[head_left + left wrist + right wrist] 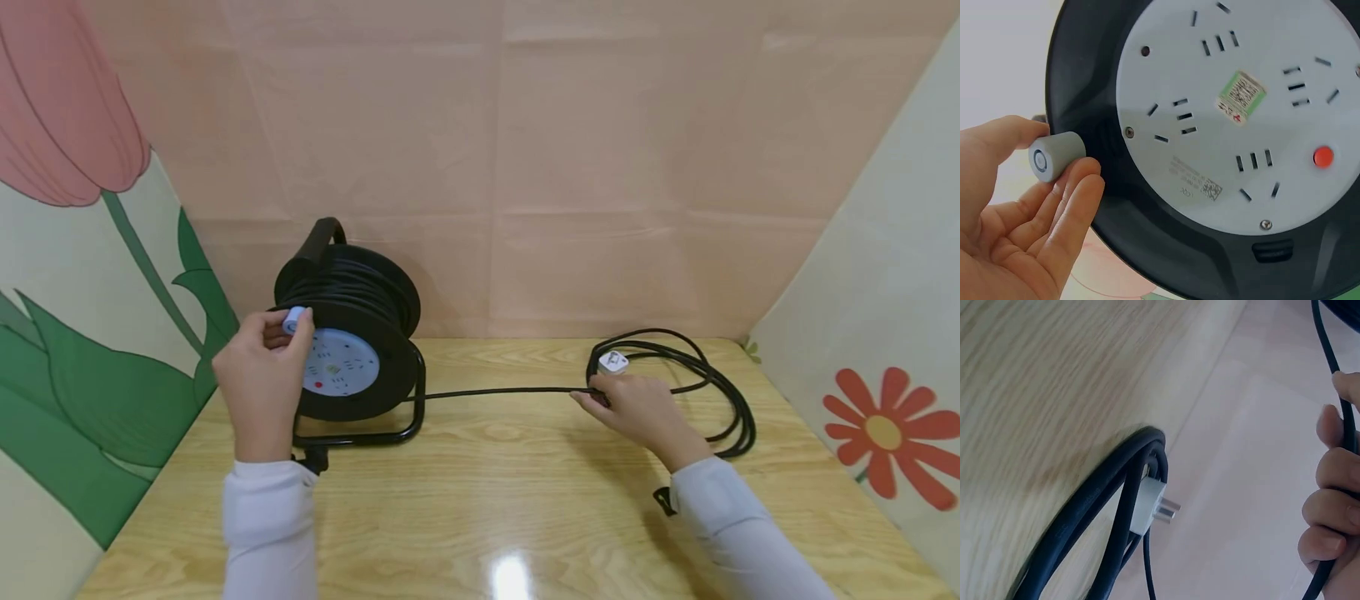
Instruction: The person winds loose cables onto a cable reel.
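Note:
A black cable reel [352, 292] stands upright on its tubular frame at the left of the table. Its light grey socket panel [1210, 119] has a red button and a square label. My left hand [262, 367] pinches the grey winding knob [1057, 156] at the rim of the reel's disc between thumb and fingers. From the reel's lower right, black cable [495, 390] runs nearly straight to my right hand [637, 412], whose fingers curl round it. Beyond that hand lies a loose coil [738, 408] of the cable, with a white plug [1147, 506] in it.
The wood-grain table [480, 492] meets a pink backdrop [525, 167] behind the reel. Side panels with painted flowers stand left and right. A black strap end [663, 501] hangs by the right sleeve.

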`<state>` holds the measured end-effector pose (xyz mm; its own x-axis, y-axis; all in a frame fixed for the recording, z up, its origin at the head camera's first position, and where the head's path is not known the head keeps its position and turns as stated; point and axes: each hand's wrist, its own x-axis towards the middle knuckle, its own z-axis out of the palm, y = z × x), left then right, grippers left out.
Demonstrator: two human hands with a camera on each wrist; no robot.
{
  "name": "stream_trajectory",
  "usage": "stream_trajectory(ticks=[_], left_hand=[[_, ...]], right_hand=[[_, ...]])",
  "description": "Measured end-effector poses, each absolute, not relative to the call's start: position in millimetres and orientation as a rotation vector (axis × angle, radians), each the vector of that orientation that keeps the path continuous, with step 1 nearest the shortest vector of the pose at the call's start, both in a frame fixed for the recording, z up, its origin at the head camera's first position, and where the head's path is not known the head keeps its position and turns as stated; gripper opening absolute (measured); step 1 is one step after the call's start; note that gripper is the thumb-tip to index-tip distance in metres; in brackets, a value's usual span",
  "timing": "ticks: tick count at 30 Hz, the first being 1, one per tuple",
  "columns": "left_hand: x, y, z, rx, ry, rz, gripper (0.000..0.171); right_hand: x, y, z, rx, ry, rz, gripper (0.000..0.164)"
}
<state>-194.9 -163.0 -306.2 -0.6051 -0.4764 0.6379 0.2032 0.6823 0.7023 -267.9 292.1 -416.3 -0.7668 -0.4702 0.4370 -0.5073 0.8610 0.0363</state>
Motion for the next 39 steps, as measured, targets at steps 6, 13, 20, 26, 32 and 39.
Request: stream_trajectory(ticks=[6,13,20,26,32,39], left_hand=[[-197.7,-157.4,-307.2,0.195,-2.023,-0.978,0.046],[-201.6,-152.9,-306.6,0.157,-2.027,-0.971,0.043],[-201.7,-147.3,-304.6,0.158,-2.079,-0.935,0.041],[-201.5,-142.0,-307.2,0.139,-2.084,-0.930,0.037],[-203.6,-136.5,-309.4,0.104,-2.067,-0.931,0.033],[-204.0,-133.1,-313.8,0.055,-2.052,-0.923,0.031]], right_hand=[[-270.6,281.3,-416.3,0.721,-2.669,0.161,0.037],[-273.1,274.3,-417.5,0.714,-2.669,0.151,0.029],[-276.2,268.0,-416.8,0.662,-2.563,0.145,0.041],[-280.8,263.1,-419.5,0.611,-2.538,0.118,0.051],[-284.5,258.2,-420.1,0.553,-2.554,0.111,0.052],[-288.3,251.9,-424.4,0.561,-2.570,0.142,0.033]])
